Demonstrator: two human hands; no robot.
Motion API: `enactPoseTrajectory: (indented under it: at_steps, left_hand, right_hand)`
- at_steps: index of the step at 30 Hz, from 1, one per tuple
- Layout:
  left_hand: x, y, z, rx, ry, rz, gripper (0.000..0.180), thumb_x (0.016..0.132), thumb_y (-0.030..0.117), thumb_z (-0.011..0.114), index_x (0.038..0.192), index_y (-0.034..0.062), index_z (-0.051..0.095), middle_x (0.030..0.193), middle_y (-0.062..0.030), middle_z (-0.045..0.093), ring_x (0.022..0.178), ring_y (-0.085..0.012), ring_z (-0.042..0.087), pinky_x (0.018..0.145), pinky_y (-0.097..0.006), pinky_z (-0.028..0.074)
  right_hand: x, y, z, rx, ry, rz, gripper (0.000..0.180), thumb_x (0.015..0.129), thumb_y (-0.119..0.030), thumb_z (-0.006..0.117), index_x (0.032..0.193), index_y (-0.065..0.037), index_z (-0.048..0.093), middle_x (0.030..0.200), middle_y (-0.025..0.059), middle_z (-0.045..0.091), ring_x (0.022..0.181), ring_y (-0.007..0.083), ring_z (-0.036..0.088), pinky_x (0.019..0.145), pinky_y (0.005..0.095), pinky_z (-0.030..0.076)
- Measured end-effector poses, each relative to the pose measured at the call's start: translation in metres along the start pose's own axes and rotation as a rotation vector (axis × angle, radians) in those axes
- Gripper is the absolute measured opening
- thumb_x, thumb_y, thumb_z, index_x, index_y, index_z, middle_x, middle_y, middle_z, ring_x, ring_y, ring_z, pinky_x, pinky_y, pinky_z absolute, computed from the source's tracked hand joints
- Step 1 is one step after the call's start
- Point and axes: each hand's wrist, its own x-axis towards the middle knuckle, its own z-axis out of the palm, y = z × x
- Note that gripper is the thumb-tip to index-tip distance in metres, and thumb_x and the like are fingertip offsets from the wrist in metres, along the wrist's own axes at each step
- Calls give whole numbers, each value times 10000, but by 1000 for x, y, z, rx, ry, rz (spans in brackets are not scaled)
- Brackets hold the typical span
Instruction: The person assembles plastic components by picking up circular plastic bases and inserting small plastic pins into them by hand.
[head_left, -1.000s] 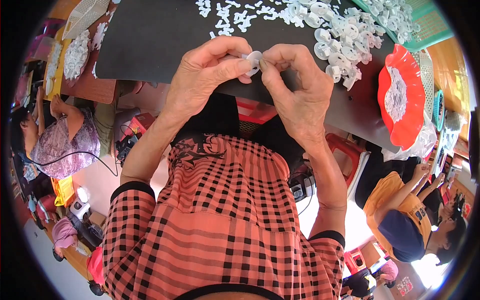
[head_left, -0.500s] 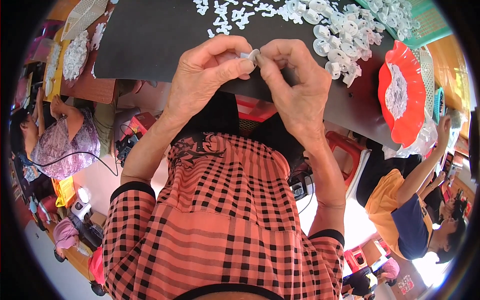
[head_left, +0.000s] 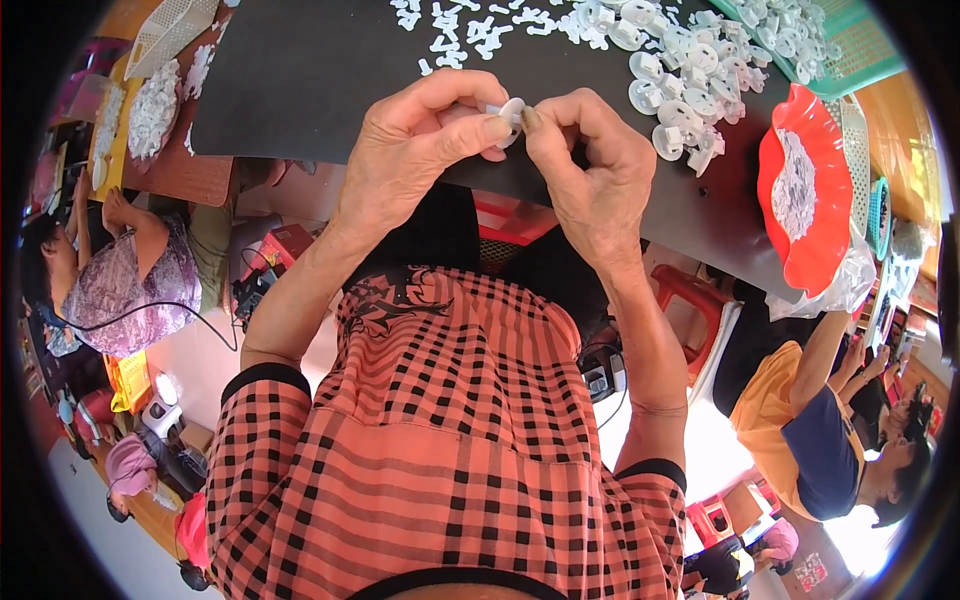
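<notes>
Between my two hands, over the near edge of the dark table, is a small white plastic part with a round disc (head_left: 511, 112). My left hand (head_left: 425, 130) pinches it between thumb and fingers. My right hand (head_left: 595, 160) is closed, with thumb and index fingertip pressed together at the disc's right side; whether a smaller piece is between them is hidden. Beyond my hands lie loose small white plastic pieces (head_left: 488, 37). To their right is a heap of round white plastic parts (head_left: 690, 75) with blocky sockets.
A red wavy-rimmed bowl (head_left: 775, 190) of tiny white pieces stands on the right. Behind it are a green basket (head_left: 860, 45) and a clear plastic bag (head_left: 840, 285). At the left, white pieces (head_left: 153, 110) fill a container. Co-workers sit at both sides, one in a yellow-and-navy shirt (head_left: 790, 420).
My right hand has shifted slightly at the disc, its fingertips now higher against it. The disc has turned a little. At the right, the co-worker's raised arm has come down.
</notes>
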Motion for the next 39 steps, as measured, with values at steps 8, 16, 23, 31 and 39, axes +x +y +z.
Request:
enactPoseTrajectory:
  at_steps: [8,16,23,31,39]
  left_hand:
    - [0,0,-2,66,-10,25,198,850,78,660,1027,1,620,883,-24,604,764,-94,592,713,-221,511]
    - [0,0,-2,20,-17,-5,209,855,89,657,1038,-4,618,893,-35,609,764,-98,597,721,-231,521]
    - [0,-1,0,101,-20,21,211,852,69,656,1047,-4,618,878,-31,614,772,-91,596,713,-218,517]
    - [7,-2,-2,64,-45,64,202,863,86,648,1039,-8,614,871,-31,616,747,-93,591,704,-215,498]
    - [33,55,-10,220,65,295,205,861,48,582,1056,-15,597,959,-58,633,802,-119,602,741,-254,506]
  right_hand:
    - [0,-3,1,-14,-13,49,78,829,-45,638,781,3,600,681,21,588,547,61,497,522,215,415]
    - [-2,1,0,82,-17,54,73,826,-37,631,775,3,597,681,2,589,560,55,481,534,209,409]
    - [-3,1,2,-17,11,-5,61,817,-32,630,774,-2,599,675,13,591,544,59,486,519,214,412]
    - [2,2,0,81,72,67,134,884,-102,620,795,-3,603,663,-39,525,573,23,410,509,188,348]
    - [-7,4,1,158,120,104,165,899,-107,603,786,12,580,672,-50,501,607,13,398,536,180,342]
